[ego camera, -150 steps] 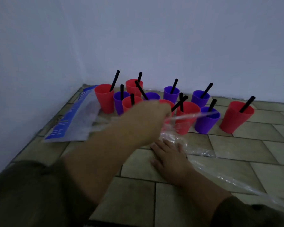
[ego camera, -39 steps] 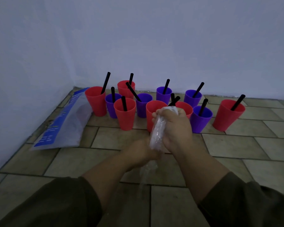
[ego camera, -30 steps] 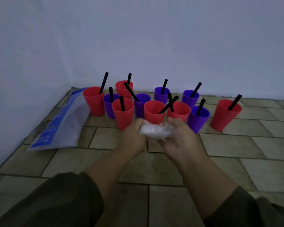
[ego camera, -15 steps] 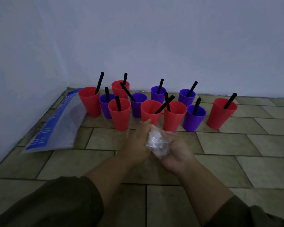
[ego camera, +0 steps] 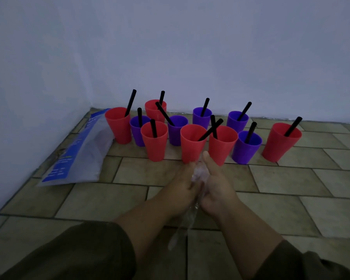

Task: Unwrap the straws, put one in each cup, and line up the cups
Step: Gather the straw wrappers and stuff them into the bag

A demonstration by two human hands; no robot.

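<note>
In the head view, the clear plastic wrapper (ego camera: 198, 173) lay spread over the tiled floor (ego camera: 291, 178) five seconds ago and sat as a loose wad in the cupped right palm half a second ago. It is now squeezed tight between both hands, and a thin tail of film hangs below the wrists. The left hand (ego camera: 180, 185) curls its fingers over the wad from the left. The right hand (ego camera: 217, 184) presses against it from the other side, thumb pointing up toward the cups and its other fingers hidden, so both hands grasp the wrapper together, low over the floor just in front of the front row. The cups stand where they stood in the earlier frames. Six red cups (ego camera: 154, 141) and five purple cups (ego camera: 245, 148) stand upright on the tiles near the wall (ego camera: 190, 47). They form two loose, staggered rows rather than one straight line, and the red one farthest right stands a little apart from the rest. Each cup holds one black straw (ego camera: 293, 126) leaning against its rim, and the straws of the two middle red cups in front cross each other. A blue-and-white plastic bag (ego camera: 77, 152) lies flat on the floor along the left wall, just beside the leftmost red cup. Dark olive sleeves (ego camera: 79, 249) cover both arms at the bottom edge.
</note>
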